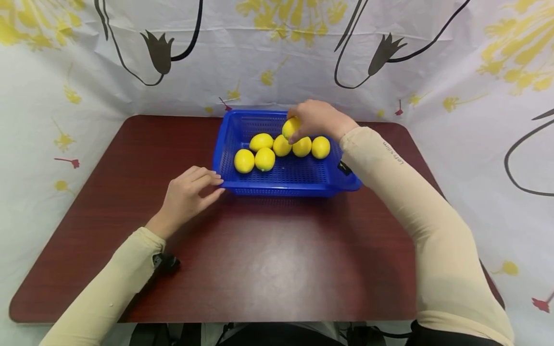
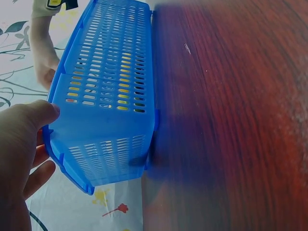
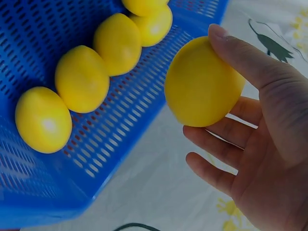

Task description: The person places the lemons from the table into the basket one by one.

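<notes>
A blue plastic basket (image 1: 277, 186) with slotted walls stands on the table, several yellow lemons (image 1: 265, 159) lying inside it. My right hand (image 1: 319, 118) holds one lemon (image 3: 204, 83) above the basket's far side, thumb on one side and fingers on the other. In the right wrist view that lemon is apart from the row of lemons (image 3: 82, 79) below. My left hand (image 1: 186, 196) pinches the basket's near left corner. From the left wrist, the thumb (image 2: 45, 113) shows on the outside of the rim, with the other fingers partly hidden behind it.
The dark red-brown table (image 1: 277, 259) extends in front of the basket and to both sides. Behind it hangs a white sheet (image 1: 277, 62) printed with flowers. A small black device (image 1: 166, 262) sits at the left wrist.
</notes>
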The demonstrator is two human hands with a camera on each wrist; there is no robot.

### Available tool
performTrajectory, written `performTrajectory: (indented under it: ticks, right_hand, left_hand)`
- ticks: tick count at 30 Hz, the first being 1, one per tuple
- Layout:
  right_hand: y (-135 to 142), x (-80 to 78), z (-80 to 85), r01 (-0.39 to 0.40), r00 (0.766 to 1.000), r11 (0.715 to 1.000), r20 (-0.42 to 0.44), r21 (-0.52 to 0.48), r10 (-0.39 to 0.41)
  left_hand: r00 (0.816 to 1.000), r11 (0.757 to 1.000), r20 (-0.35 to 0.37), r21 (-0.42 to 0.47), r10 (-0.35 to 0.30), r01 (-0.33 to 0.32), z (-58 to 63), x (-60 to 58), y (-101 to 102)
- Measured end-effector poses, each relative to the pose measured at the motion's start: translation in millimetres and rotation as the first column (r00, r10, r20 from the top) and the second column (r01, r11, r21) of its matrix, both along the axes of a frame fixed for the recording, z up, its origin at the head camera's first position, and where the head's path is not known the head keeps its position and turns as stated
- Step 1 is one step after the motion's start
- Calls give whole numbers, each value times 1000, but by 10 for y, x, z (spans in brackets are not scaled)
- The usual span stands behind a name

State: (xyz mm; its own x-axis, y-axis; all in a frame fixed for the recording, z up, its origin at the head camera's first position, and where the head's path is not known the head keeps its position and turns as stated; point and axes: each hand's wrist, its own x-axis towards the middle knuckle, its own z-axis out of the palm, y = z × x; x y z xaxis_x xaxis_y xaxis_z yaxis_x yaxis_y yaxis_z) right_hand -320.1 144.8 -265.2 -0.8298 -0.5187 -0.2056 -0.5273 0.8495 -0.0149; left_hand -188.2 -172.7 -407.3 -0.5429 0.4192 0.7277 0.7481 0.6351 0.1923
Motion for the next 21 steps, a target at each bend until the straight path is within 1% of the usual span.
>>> performTrajectory:
  ticks: [5, 12, 17, 21]
  right_hand:
    - [-85, -32, -160, -29, 999, 998, 35, 53, 27]
    - [-258, -49, -291, -31, 995, 989, 103, 143, 16]
    - [-325, -56, -389, -44, 993, 981, 119, 191, 21]
    - [-376, -51, -461, -41, 995, 976, 93, 212, 21]
  left_hand:
    - [1000, 1000, -8, 2, -2, 2, -20, 0, -3]
    - [1000, 1000, -9, 5, -1, 1, -13, 0, -11]
    - [1000, 1000, -18, 8, -11, 11, -7, -14, -11]
    - [1000, 1000, -18, 10, -10, 11, -17, -21, -26]
